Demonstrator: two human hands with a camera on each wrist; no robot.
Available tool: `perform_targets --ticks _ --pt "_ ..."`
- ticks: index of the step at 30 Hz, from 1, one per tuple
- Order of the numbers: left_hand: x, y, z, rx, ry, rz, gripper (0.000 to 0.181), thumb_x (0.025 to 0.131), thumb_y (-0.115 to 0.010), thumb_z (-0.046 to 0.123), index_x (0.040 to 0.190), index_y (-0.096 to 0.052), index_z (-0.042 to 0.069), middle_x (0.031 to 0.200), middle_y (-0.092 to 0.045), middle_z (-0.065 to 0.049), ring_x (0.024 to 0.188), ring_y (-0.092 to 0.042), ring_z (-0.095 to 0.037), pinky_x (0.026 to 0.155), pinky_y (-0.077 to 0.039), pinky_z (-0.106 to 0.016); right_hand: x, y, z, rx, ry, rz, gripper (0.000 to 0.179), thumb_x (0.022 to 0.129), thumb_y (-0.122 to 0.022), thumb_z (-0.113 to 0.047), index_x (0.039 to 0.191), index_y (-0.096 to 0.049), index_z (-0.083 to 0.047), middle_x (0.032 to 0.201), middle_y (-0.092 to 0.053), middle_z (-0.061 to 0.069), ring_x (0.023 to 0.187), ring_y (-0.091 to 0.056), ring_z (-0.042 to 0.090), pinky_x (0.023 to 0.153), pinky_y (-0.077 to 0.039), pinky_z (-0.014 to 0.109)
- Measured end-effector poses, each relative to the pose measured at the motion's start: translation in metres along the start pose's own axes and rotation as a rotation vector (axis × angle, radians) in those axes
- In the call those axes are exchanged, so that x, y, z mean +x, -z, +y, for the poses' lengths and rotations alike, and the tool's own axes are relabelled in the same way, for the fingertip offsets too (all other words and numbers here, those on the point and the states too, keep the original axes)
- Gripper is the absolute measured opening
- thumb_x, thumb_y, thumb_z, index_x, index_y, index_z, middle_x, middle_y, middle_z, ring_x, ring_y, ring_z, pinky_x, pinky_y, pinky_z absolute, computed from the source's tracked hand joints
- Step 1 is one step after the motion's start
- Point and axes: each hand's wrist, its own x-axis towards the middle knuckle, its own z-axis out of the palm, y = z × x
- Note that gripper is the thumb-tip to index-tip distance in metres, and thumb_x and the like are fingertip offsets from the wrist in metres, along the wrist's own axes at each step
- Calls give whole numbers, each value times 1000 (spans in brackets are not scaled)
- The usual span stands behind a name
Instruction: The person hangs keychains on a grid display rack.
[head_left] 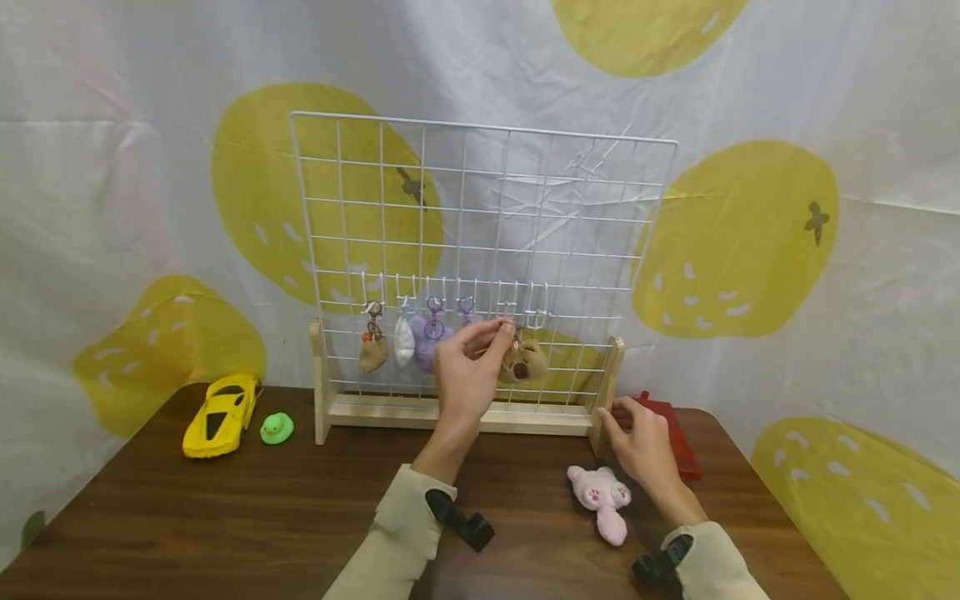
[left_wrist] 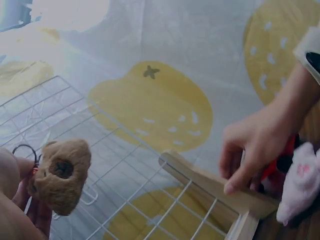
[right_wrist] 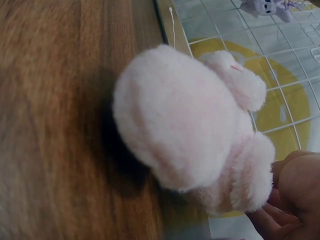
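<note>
My left hand (head_left: 468, 371) pinches the ring of a brown plush keychain (head_left: 527, 362) in front of a white wire grid rack (head_left: 480, 126). In the left wrist view, the plush (left_wrist: 62, 177) hangs beside the fingertips, with a dark ring (left_wrist: 24, 150) above them. My right hand (head_left: 643, 435) grips the rack's right wooden side post (head_left: 612, 375) low down, thumb on the near side. Just below that hand lies a pink plush toy (head_left: 600, 497), which fills much of the right wrist view.
Hooks on the grid hold a tan plush keychain (head_left: 372, 354), a white one (head_left: 403, 342) and purple ones (head_left: 429, 337). A yellow toy car (head_left: 221, 417) and a green duck (head_left: 277, 428) stand at the left. Behind my right hand is a red object (head_left: 678, 437).
</note>
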Motion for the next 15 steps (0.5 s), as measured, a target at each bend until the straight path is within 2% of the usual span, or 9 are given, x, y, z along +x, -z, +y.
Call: perform_targets --ticks 7,15 --pt "3 -8 0 -49 4 99 16 95 -86 23 107 -86 12 97 -85 -11 78 -76 -8 64 -59 -18 -1 1 -1 1 -9 -8 14 99 -80 -10 102 -77 3 95 -82 20 87 -81 34 79 -67 51" --pt "6 -9 0 -74 48 114 20 89 -92 20 98 -86 4 95 -84 -14 81 -80 -11 73 -65 -22 1 0 1 7 -5 -8 14 99 -80 -9 102 -76 4 95 -82 20 87 -81 34 78 -67 52"
